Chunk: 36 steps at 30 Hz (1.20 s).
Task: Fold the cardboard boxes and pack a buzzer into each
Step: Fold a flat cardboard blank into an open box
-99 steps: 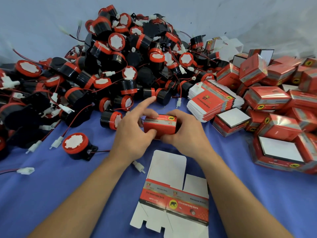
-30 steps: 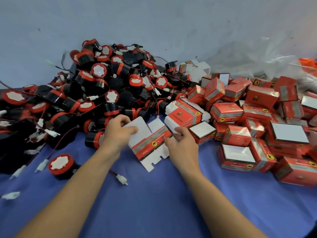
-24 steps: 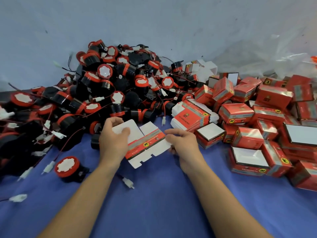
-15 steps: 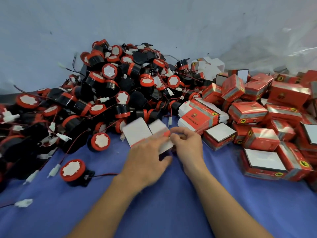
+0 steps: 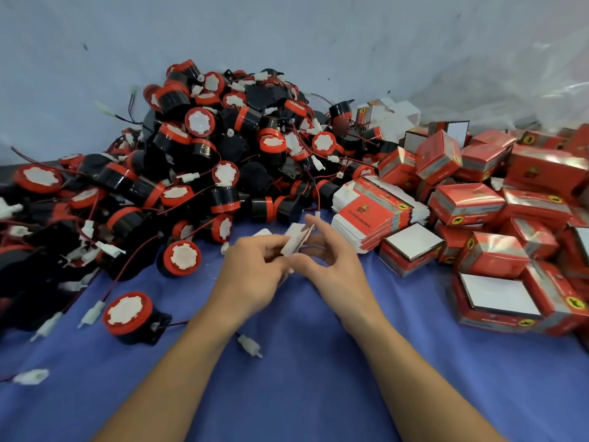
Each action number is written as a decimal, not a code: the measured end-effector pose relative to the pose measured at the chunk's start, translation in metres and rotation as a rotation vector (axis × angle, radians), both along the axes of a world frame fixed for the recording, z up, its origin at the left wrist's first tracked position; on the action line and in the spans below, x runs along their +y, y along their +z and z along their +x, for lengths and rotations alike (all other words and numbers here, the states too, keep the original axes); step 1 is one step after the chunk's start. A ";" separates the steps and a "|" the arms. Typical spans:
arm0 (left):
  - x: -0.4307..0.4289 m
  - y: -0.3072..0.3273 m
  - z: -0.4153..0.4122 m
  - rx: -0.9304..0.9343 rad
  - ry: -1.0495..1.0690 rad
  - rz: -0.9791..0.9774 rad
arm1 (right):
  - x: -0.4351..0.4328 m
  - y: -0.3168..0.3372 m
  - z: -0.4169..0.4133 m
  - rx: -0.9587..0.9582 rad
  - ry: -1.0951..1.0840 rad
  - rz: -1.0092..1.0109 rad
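Worktop (image 5: 302,384) under a blue cloth, faintly creased. Behind it a pale grey-blue wall (image 5: 287,43); crinkled clear plastic sheet (image 5: 541,84) at upper right.

Change from half a second ago: the flat box blank (image 5: 294,242) showed its broad white flaps under the left hand. Now it is turned nearly edge-on and held above the cloth between both hands, in front of the buzzer pile (image 5: 204,154).

Left hand (image 5: 251,279) — grip pinches the blank's near end. Right hand (image 5: 334,269) — grip spread, fingers almost straight, index lying along the blank's far edge.

Buzzers: black cylinders with red rims, white toothed faces, thin red wires and white plugs. Stack of flat blanks (image 5: 373,215): thin card, red print. Folded boxes (image 5: 471,202) on the right: glossy red, some with white panels up.
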State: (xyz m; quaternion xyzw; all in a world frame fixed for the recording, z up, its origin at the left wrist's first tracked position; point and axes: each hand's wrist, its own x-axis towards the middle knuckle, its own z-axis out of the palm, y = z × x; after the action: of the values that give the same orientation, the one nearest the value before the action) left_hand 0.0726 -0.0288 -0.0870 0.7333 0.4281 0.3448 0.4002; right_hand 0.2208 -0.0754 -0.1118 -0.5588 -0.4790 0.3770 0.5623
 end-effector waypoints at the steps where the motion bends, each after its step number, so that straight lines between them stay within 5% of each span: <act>1: -0.001 0.002 0.000 -0.041 -0.016 -0.006 | 0.000 0.000 -0.003 -0.024 0.030 0.006; 8: -0.003 -0.009 0.002 -0.134 0.149 0.106 | -0.003 0.006 -0.004 0.138 0.053 0.045; 13: -0.004 -0.006 0.004 -0.188 0.213 0.129 | -0.011 0.011 -0.006 -0.223 -0.162 0.155; 22: 0.001 -0.006 0.002 -0.277 0.141 -0.059 | -0.013 0.008 0.001 -0.420 0.091 0.082; 36: 0.016 0.018 -0.015 -0.258 0.217 -0.014 | -0.027 0.015 -0.006 -0.710 -0.360 0.145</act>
State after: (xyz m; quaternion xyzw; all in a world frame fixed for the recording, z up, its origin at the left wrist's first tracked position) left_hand 0.0580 -0.0124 -0.0692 0.6296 0.4524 0.4741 0.4174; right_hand 0.2147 -0.1020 -0.0969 -0.6881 -0.5633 0.0215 0.4569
